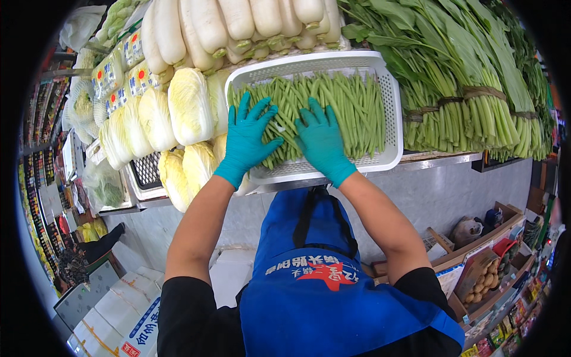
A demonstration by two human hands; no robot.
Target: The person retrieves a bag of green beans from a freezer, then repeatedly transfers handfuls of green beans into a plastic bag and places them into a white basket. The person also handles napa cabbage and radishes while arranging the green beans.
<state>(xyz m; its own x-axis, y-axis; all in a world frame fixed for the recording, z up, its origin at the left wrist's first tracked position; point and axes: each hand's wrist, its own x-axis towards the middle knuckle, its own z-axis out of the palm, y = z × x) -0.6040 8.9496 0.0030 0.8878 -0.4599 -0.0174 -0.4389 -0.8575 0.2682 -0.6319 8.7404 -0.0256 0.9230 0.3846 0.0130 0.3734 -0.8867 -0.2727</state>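
Observation:
A white perforated plastic basket (392,107) holds a layer of long green beans (357,111), most of them lying side by side lengthwise away from me. My left hand (252,138), in a teal rubber glove, rests with spread fingers on the beans at the basket's left end. Its palm covers part of the left rim. Right of it, my right hand (323,140), gloved alike, lies palm down on the middle of the beans, fingers apart. Neither hand is closed around anything. The beans under both palms are hidden.
Napa cabbages (189,107) sit left of the basket, white daikon radishes (232,22) behind it. Tied leafy greens (482,111) stand at the right. A metal counter edge (432,161) runs in front. White foam boxes (120,303) are low left; potatoes (484,283) lie low right.

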